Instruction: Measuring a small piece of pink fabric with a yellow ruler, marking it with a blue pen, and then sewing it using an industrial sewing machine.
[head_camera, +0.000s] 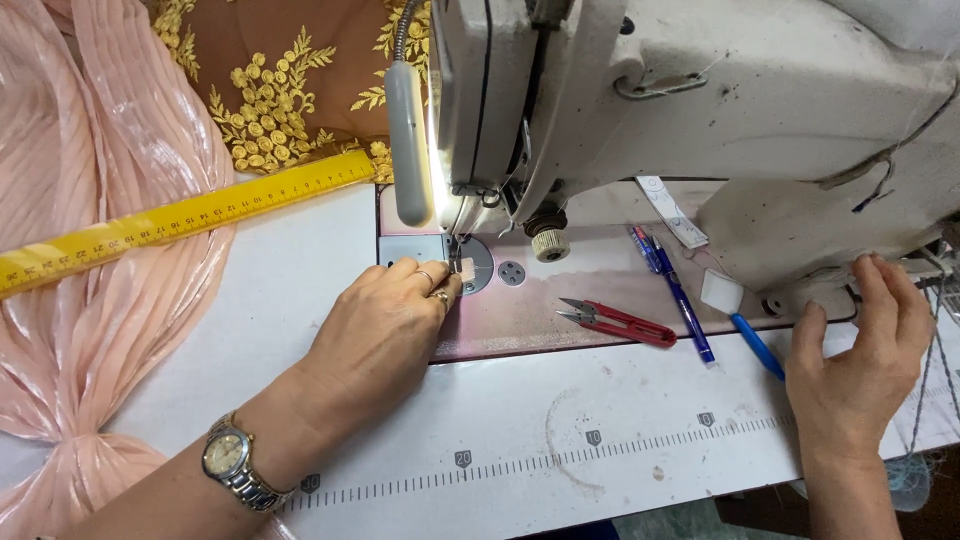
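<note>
My left hand (385, 330) rests on the sewing machine bed, its fingertips pinching a small pale piece (465, 268) right at the needle plate (480, 265) under the presser foot. It wears rings and a wristwatch (232, 462). My right hand (865, 355) is at the right end of the white sewing machine (720, 110), fingers raised and apart against the machine body near the handwheel, holding nothing that I can see.
Red thread snips (615, 321) and a blue pen (680, 295) lie on the bed. A yellow ruler (180, 218) crosses pink pleated fabric (90, 250) at left; gold embroidered brown fabric (290, 80) lies behind. A lit lamp (410, 140) hangs by the needle.
</note>
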